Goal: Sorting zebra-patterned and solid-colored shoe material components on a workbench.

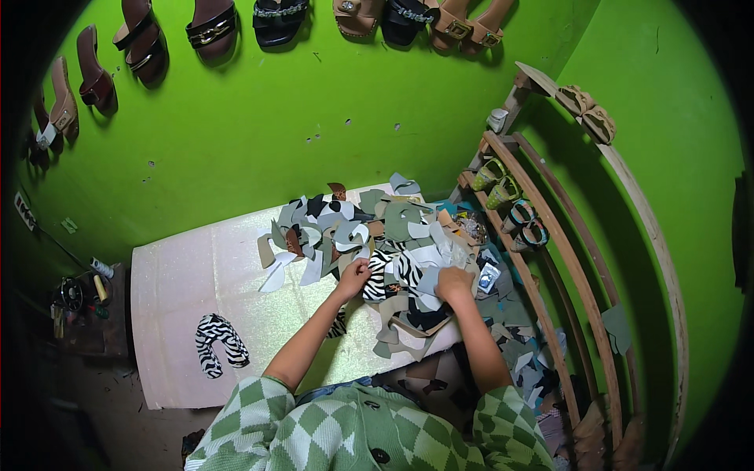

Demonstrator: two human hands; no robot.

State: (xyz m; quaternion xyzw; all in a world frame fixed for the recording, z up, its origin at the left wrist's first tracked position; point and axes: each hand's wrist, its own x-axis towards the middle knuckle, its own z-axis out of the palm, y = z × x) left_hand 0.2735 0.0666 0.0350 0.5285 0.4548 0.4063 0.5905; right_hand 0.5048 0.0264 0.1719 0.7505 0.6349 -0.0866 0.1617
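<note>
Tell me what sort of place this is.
Probably a small sandal-making workshop: finished sandals hang on the green wall, more sit on a wooden rack, and both hands sort a heap of cut upper pieces on the table.

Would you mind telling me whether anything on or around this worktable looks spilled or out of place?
Yes. The pile of cut pieces under both hands spills over the white table's right edge, with scraps lying beside the wooden rack. One zebra-print piece lies alone near the table's front left, apart from the pile.

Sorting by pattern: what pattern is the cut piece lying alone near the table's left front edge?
Black-and-white zebra stripes on that cut piece, clearest in the head view.
</note>
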